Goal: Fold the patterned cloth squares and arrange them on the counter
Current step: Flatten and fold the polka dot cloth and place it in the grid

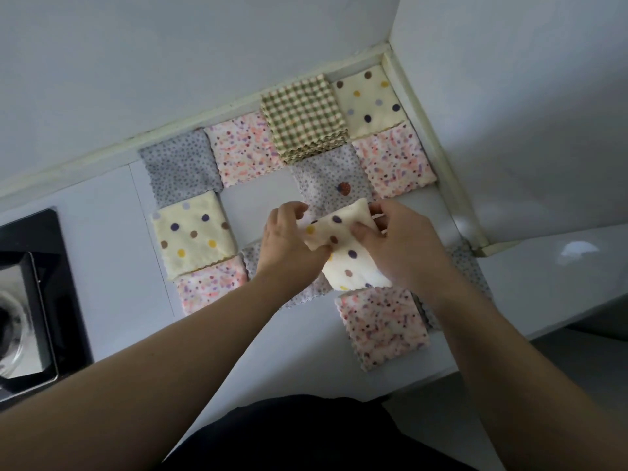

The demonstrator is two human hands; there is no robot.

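A cream cloth with coloured polka dots (pixel 343 248) is held above the white counter (pixel 112 253), partly folded over on itself. My left hand (pixel 289 243) pinches its left edge and my right hand (pixel 397 246) grips its upper right part. Around it lie several folded squares: a grey dotted one (pixel 180 168), pink speckled ones (pixel 243 147) (pixel 396 158) (pixel 210 283) (pixel 384 324), cream polka-dot ones (pixel 193 232) (pixel 368 96), and a grey one with a red spot (pixel 331 185). A stack of green gingham squares (pixel 304 117) stands at the back.
A black hob (pixel 37 300) with a shiny pan sits at the left. A cream wall strip (pixel 428 130) borders the counter at the back and right. The counter's front edge runs near my dark clothing (pixel 306 433). A bare patch of counter (pixel 258 209) lies among the squares.
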